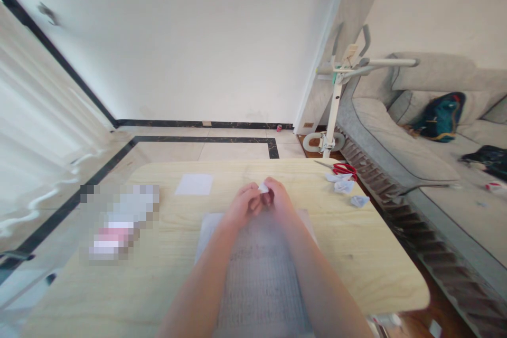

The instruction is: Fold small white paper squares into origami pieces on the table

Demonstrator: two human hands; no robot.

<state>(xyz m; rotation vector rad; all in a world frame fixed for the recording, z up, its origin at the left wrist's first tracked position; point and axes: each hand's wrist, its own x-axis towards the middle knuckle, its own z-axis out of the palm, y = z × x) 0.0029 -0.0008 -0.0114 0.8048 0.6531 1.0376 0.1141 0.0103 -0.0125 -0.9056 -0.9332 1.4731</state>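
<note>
A small piece of white paper (pixel 263 188) is pinched between my two hands above the middle of the table. My left hand (pixel 246 205) has its fingers curled at the paper's left side. From the right, my right hand (pixel 277 195) closes on the same piece, its fingers partly hiding it. Below my forearms lies a large printed sheet (pixel 261 280) covered in rows of text. A flat white paper square (pixel 194 184) rests to the left of my hands.
Red-handled scissors (pixel 344 170) lie at the table's far right, beside several crumpled paper pieces (pixel 344 186). A pixelated patch covers something at the left. Beyond the wooden table (pixel 372 259) stand a grey sofa (pixel 412 142) and a white exercise machine (pixel 335 105).
</note>
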